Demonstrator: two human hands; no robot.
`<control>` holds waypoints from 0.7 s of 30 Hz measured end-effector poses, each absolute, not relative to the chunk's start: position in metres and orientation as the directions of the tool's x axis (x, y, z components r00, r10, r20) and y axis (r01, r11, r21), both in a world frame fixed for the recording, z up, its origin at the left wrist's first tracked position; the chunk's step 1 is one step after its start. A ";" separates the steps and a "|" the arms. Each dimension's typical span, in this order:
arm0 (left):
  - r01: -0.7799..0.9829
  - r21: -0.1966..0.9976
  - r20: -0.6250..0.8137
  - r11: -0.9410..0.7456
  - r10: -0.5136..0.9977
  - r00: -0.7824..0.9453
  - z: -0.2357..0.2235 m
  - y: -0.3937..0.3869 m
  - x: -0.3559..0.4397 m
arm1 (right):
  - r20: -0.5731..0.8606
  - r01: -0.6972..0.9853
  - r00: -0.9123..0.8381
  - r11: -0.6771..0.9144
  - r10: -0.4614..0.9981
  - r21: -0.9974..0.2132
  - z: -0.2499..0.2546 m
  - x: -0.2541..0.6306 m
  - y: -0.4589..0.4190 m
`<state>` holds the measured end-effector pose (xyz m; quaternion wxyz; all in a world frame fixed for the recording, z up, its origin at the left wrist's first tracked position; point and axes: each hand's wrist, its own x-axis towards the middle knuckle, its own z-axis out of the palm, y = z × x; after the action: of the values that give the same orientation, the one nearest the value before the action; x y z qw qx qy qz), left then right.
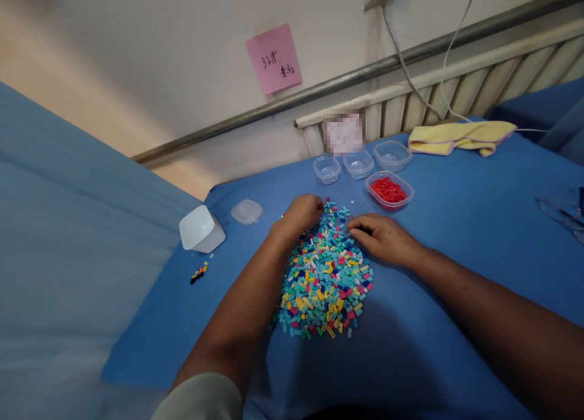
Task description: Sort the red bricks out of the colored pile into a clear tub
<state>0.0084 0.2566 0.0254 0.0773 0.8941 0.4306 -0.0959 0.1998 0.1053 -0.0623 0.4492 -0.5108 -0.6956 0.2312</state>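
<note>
Two bare hands rest at the far edge of a heap of small coloured bricks lying on a blue cloth-covered table. The left hand sits at the far left of the heap, knuckles up and fingers curled under into the bricks; whether it pinches a piece cannot be told, since the fingertips are hidden. The right hand lies palm down at the far right of the heap, its fingers drawn together and pointing left, the tips touching the bricks. The heap is mostly turquoise, with yellow, red, white and dark blue pieces mixed in. Beyond the hands, to the right, a clear tub of red bricks stands near the heap. Farther still, three clear tubs stand in a row close together; they look empty, though the view is too coarse to be sure. To the left of the heap lie a clear lid and, beside it, an upturned white container. A short row of joined bricks lies near the left table edge. A yellow cloth rests at the far right, and a pink note is stuck to the wall.
</note>
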 end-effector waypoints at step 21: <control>0.700 0.157 -0.085 -0.697 0.696 0.713 0.038 0.260 0.038 | 0.403 0.509 -0.082 0.386 0.911 -0.769 -0.061 0.200 0.111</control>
<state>0.0384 0.2601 0.0377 0.0891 0.9211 0.3790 -0.0097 0.2001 0.1107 -0.0614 0.4497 -0.5070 -0.7006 0.2235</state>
